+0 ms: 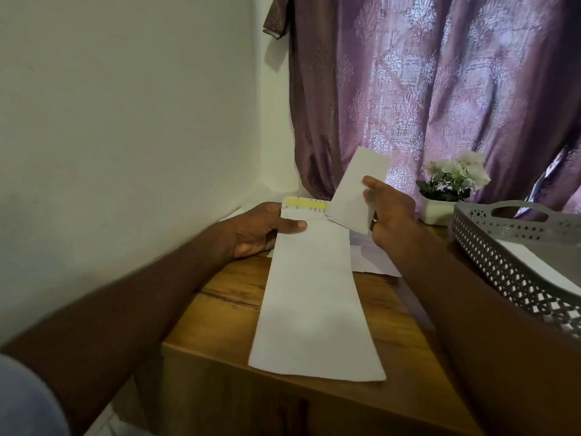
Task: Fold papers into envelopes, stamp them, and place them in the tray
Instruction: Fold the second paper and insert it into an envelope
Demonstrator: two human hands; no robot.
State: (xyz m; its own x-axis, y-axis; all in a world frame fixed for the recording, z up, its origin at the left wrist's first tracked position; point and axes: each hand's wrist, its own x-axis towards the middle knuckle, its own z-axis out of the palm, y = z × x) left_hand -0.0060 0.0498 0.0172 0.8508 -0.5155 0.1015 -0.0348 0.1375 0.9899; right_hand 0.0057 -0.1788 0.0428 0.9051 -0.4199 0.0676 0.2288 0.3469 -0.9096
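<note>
A long white envelope hangs over the wooden table, its flap with a yellow strip open at the far end. My left hand grips the envelope near its mouth, thumb on top. My right hand pinches a folded white paper, whose lower end sits at the envelope's opening while its upper end tilts up and to the right. A grey perforated tray stands at the right with a white envelope lying in it.
More white sheets lie on the table under my right hand. A small white pot of white flowers stands at the back right before a purple curtain. A white wall borders the table on the left.
</note>
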